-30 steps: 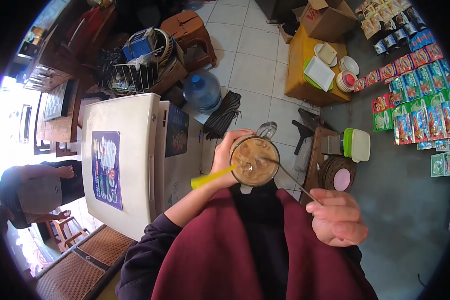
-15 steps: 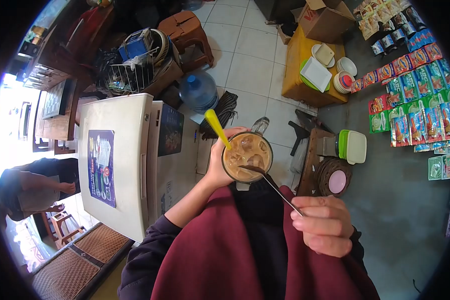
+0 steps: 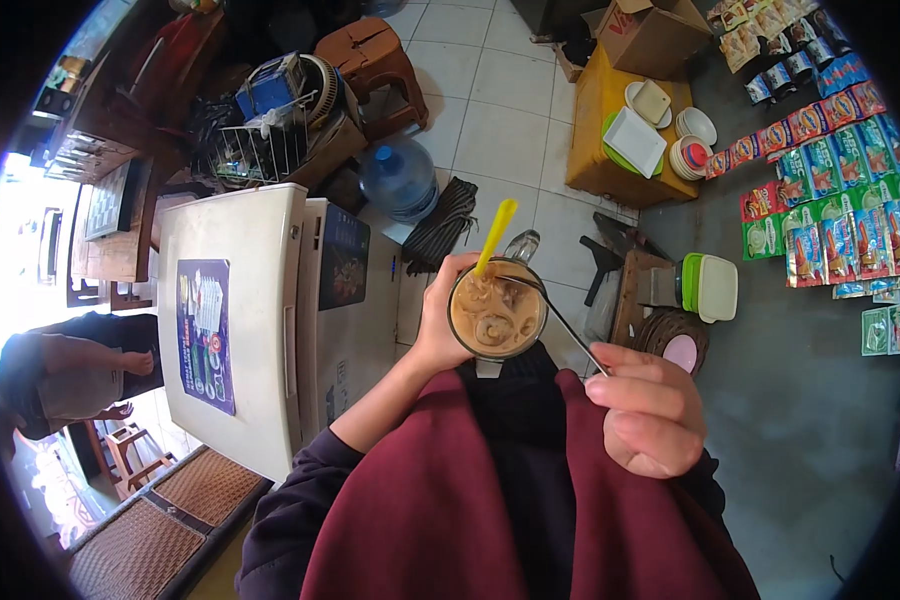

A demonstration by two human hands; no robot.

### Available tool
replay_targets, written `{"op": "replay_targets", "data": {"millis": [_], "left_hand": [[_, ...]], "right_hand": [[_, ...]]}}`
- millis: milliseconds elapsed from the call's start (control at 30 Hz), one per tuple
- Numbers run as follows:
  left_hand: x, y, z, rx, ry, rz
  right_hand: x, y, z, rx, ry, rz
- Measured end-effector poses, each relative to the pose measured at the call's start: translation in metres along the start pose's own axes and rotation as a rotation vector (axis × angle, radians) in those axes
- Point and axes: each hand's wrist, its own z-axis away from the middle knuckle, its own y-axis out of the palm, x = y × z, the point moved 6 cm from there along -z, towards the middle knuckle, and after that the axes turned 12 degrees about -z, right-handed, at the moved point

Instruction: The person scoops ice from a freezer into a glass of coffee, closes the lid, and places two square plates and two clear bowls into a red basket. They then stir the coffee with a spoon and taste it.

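Observation:
A glass mug of milky brown iced drink is held up in front of my chest. My left hand wraps round its left side, fingers closed on the glass. The mug's clear handle points away from me. A yellow straw stands in the drink, leaning on the far rim. My right hand pinches the end of a metal spoon, whose bowl end dips into the drink near the far side. Several ice cubes float at the surface.
At the left stands a white refrigerator; beyond it is a person. A blue water jug and a brown stool are ahead on the tiles. To the right are a yellow cabinet, a lidded container and hanging sachets.
The spoon has swept from the middle of the drink to its far side, and my right hand has shifted slightly up. The straw has swung rightward and the ice has turned.

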Motion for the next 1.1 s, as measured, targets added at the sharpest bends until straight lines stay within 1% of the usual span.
{"op": "replay_targets", "data": {"millis": [67, 100, 167, 200, 233, 267, 300, 333, 400, 433, 500, 533, 600, 633, 700, 733, 800, 833, 933, 1000, 1067, 1100], "left_hand": [[0.002, -0.003, 0.000, -0.010, 0.019, -0.003], [0.001, -0.004, 0.001, -0.018, 0.038, -0.004], [0.002, -0.006, 0.002, -0.028, 0.028, -0.009], [0.002, -0.007, 0.003, -0.036, 0.018, -0.015], [0.003, -0.009, 0.004, -0.038, 0.019, -0.016], [0.007, -0.010, 0.006, -0.022, -0.025, 0.010], [0.010, -0.010, 0.008, -0.005, -0.068, 0.036], [0.011, -0.011, 0.009, -0.004, -0.068, 0.037], [0.015, -0.011, 0.012, -0.003, -0.127, 0.086], [0.014, -0.011, 0.012, -0.002, -0.127, 0.087], [0.013, -0.013, 0.012, -0.030, -0.132, 0.130], [0.014, -0.014, 0.012, -0.030, -0.133, 0.131], [0.012, -0.017, 0.010, -0.036, -0.016, 0.040], [0.011, -0.017, 0.010, -0.036, -0.015, 0.042], [0.011, -0.018, 0.011, -0.027, -0.047, 0.079], [0.011, -0.018, 0.012, -0.028, -0.046, 0.080], [0.013, -0.018, 0.014, -0.041, -0.088, 0.134], [0.014, -0.019, 0.014, -0.043, -0.087, 0.135], [0.015, -0.021, 0.017, -0.035, -0.046, 0.044], [0.023, -0.021, 0.023, -0.035, -0.204, 0.069], [0.023, -0.026, 0.023, -0.080, -0.208, 0.063], [0.024, -0.030, 0.024, -0.119, -0.215, 0.058]], "right_hand": [[-0.005, 0.006, 0.000, 0.006, 0.099, -0.009], [-0.006, 0.007, 0.000, 0.007, 0.099, -0.010], [-0.013, 0.010, 0.001, -0.004, 0.194, -0.004], [-0.013, 0.012, 0.004, -0.003, 0.193, -0.005], [-0.014, 0.009, 0.007, -0.083, 0.202, -0.047], [-0.013, 0.006, 0.010, -0.164, 0.212, -0.088], [-0.011, 0.006, 0.009, -0.168, 0.205, -0.087], [-0.009, 0.007, 0.010, -0.167, 0.205, -0.086], [-0.005, 0.007, 0.010, -0.198, 0.170, -0.128], [-0.004, 0.009, 0.010, -0.198, 0.169, -0.127], [0.001, 0.009, 0.010, -0.222, 0.079, -0.174], [0.001, 0.010, 0.009, -0.221, 0.080, -0.173], [0.004, 0.012, 0.007, -0.222, 0.025, -0.162], [0.005, 0.012, 0.006, -0.222, 0.025, -0.160], [0.011, 0.012, 0.006, -0.216, -0.044, -0.115], [0.013, 0.014, 0.004, -0.214, -0.044, -0.115], [0.023, 0.012, 0.001, -0.321, -0.126, -0.028], [0.028, 0.011, 0.002, -0.334, -0.162, 0.003], [0.034, 0.008, 0.003, -0.321, -0.231, 0.003], [0.031, 0.011, 0.002, -0.292, -0.204, 0.002], [0.028, 0.012, 0.008, -0.300, -0.201, -0.024], [0.024, 0.015, 0.006, -0.244, -0.136, -0.024]]}}
